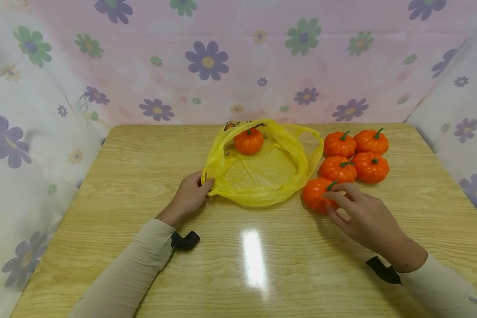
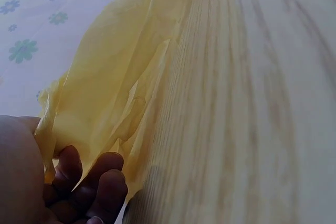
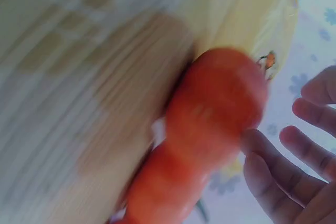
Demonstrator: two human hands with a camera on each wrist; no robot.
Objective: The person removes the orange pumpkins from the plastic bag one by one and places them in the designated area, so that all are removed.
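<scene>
A yellow plastic bag (image 1: 262,198) lies on the table with its mouth spread toward me. Inside it, near the back, sits a small orange pumpkin (image 1: 248,142) with a green stem. The left hand (image 1: 187,196) pinches the bag's left edge between thumb and curled fingers. On the right, the right hand (image 1: 363,216) reaches over the nearest pumpkin (image 1: 315,196), which stands beside the bag. In the right wrist view its fingers (image 3: 268,177) are spread, with a fingertip at the pumpkin's side; whether it touches is unclear.
Behind the nearest pumpkin, several more pumpkins (image 1: 369,167) stand grouped at the table's back right. Wood-grain table (image 1: 222,265) lies under everything, with a bright reflection at its front. A flower-patterned cloth (image 1: 238,66) rises at the back and both sides. Dark pieces (image 1: 186,240) show at both wrists.
</scene>
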